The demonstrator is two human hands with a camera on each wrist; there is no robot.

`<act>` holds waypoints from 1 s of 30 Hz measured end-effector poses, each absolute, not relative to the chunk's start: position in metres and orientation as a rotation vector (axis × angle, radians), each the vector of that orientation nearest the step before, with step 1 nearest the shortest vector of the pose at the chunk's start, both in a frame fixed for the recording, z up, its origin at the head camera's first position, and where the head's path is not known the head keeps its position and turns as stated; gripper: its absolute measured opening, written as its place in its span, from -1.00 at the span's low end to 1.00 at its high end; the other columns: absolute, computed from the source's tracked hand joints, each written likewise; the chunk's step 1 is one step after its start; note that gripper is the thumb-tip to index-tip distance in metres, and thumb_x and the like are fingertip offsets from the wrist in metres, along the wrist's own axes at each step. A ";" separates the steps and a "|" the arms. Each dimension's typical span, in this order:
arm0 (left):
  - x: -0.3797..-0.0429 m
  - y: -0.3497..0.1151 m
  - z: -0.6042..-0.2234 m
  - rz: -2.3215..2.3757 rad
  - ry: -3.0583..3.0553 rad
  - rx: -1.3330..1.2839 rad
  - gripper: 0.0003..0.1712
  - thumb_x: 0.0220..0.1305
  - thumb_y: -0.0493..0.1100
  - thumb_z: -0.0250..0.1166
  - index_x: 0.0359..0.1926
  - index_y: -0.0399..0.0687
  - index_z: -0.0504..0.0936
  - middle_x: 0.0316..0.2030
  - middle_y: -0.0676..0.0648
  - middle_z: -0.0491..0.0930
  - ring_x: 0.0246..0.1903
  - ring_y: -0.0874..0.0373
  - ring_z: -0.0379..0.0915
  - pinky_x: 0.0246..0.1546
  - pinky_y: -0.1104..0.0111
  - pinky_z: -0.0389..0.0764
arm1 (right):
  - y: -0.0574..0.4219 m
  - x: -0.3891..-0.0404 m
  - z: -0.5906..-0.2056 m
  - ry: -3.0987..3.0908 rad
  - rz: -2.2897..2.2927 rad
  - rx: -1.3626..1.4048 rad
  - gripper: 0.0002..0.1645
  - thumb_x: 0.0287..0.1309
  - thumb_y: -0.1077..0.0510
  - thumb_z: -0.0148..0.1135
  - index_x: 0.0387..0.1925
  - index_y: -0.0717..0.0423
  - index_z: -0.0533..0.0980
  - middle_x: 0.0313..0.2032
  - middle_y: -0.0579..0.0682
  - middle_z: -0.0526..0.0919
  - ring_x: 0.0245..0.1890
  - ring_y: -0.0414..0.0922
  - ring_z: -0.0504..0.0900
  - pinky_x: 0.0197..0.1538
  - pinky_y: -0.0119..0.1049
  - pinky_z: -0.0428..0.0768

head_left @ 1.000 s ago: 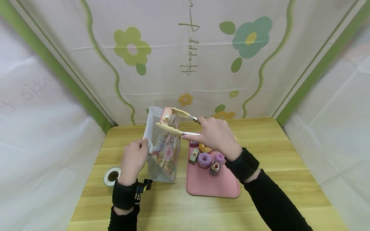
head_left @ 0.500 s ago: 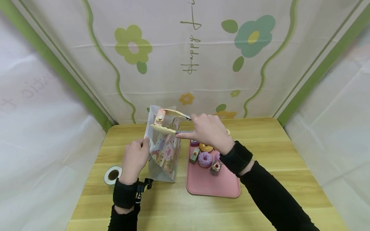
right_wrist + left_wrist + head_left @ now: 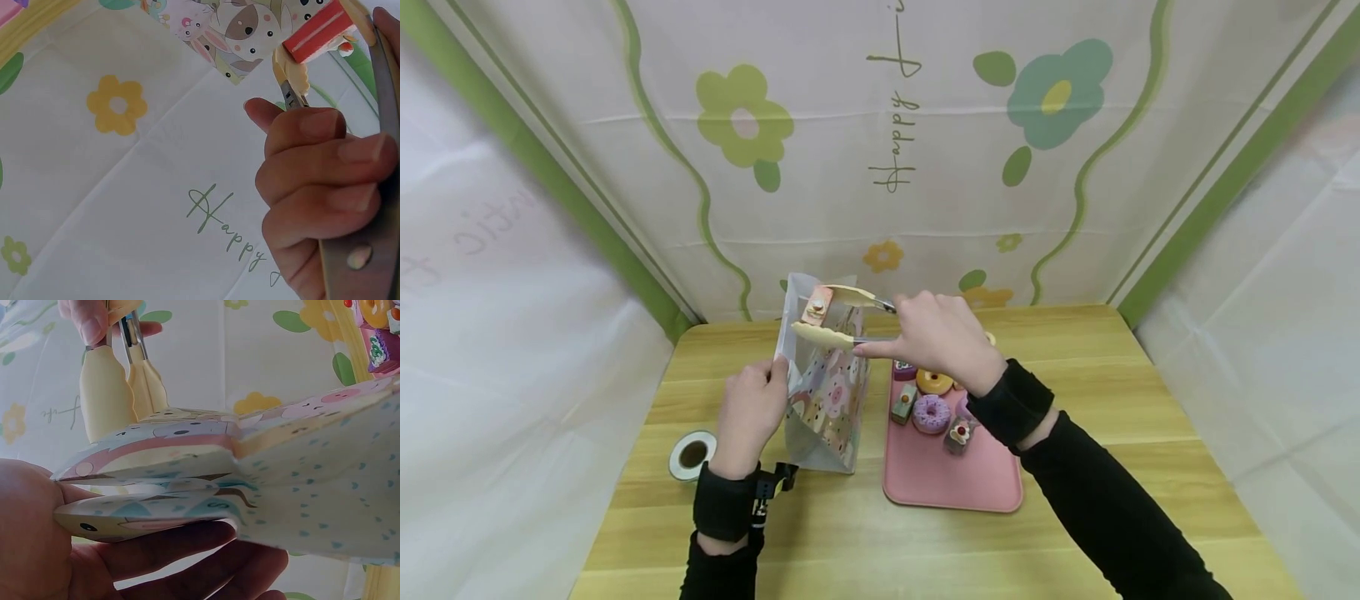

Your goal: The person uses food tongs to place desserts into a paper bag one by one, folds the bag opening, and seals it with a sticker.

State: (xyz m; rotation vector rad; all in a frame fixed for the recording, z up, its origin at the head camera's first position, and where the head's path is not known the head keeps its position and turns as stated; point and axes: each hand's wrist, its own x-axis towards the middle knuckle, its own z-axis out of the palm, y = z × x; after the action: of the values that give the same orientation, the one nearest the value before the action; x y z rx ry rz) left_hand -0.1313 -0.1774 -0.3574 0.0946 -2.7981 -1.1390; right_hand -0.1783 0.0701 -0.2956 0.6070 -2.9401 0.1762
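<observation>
My left hand [image 3: 750,408] pinches the near left edge of an upright white paper bag [image 3: 835,400] printed with cartoon animals; in the left wrist view, the thumb and fingers lie on either side of its folded side [image 3: 187,444]. My right hand [image 3: 943,337] grips tongs [image 3: 823,336] with cream scalloped tips. Between the tips sits a pink cake slice [image 3: 817,305] with a white topping, over the bag's mouth. From the right wrist view, the slice [image 3: 320,31] shows red layers with a pale stripe, and my fingers curl round the tongs' metal handle [image 3: 359,281].
Right of the bag lies a pink tray [image 3: 951,485] bearing a purple donut [image 3: 932,414], a yellow-orange donut [image 3: 934,382], a green cake piece [image 3: 904,403], a brown cake piece [image 3: 958,436] and other sweets. A white tape roll [image 3: 692,455] lies left on the wooden table [image 3: 1075,517].
Over the last second, my right hand has moved left, bringing the tongs and cake slice further over the bag's mouth. In the last half second they barely shift. My left hand stays on the bag.
</observation>
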 end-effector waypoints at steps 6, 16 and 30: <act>-0.131 -0.177 -0.357 -1.119 -2.817 0.106 -0.48 0.55 0.02 -0.12 -0.28 -0.26 0.61 -0.56 -0.15 0.51 -0.70 0.06 0.32 -0.71 0.28 0.30 | 0.071 -0.177 -0.296 -2.951 0.201 0.594 -0.12 -0.12 -0.71 0.08 -0.47 0.04 0.43 -0.68 -0.08 0.28 -0.72 -0.14 0.33 -0.65 -0.25 0.32; -0.130 -0.176 -0.356 -1.121 -2.809 0.098 -0.48 0.55 0.01 -0.11 -0.39 -0.24 0.56 -0.66 -0.11 0.41 -0.73 0.07 0.29 -0.73 0.30 0.28 | 0.071 -0.176 -0.296 -2.948 0.222 0.589 -0.12 -0.13 -0.72 0.06 -0.50 0.03 0.42 -0.70 -0.09 0.26 -0.74 -0.14 0.32 -0.66 -0.25 0.31; -0.127 -0.178 -0.358 -1.096 -2.766 0.072 -0.45 0.55 -0.01 -0.13 -0.63 -0.11 0.31 -0.72 -0.07 0.27 -0.74 0.06 0.18 -0.69 0.28 0.20 | 0.061 -0.174 -0.292 -2.974 0.178 0.593 0.05 -0.32 -0.86 -0.10 -0.45 0.03 0.45 -0.68 -0.08 0.35 -0.73 -0.15 0.38 -0.64 -0.26 0.35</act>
State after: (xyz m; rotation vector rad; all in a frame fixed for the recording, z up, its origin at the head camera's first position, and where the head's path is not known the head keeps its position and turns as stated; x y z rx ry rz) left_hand -0.1275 -0.1775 -0.3576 0.0716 -2.7663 -1.0958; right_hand -0.1743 0.0613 -0.2918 0.5926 -2.9741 0.1778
